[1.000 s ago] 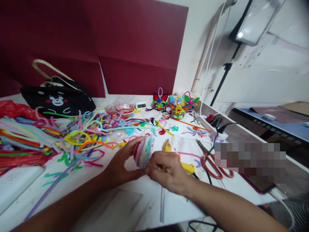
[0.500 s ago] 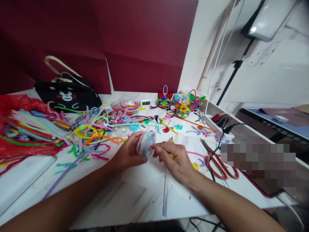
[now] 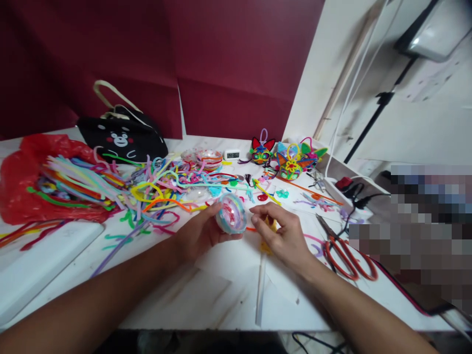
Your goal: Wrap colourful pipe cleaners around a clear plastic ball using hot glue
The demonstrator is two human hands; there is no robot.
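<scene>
My left hand is wrapped around a clear, bowl-like half ball wound with pastel pipe cleaners in pink, blue and yellow. Its hollow side faces right and towards me, with red and white bits showing inside. Just right of the rim is my right hand, thumb and index finger apart with nothing visible between them. Beneath that hand lies a yellow object, partly covered, so its kind is unclear. An orange strip shows between the hands.
Loose pipe cleaners spread across the left, spilling from a red plastic bag. Behind stand a black bag, a small digital clock and several cat-eared ornaments. Red-handled scissors lie right, near a power strip.
My right fingers have drawn back from the half ball they were touching. My left hand has turned its hollow side more towards me. The view has shifted slightly left.
</scene>
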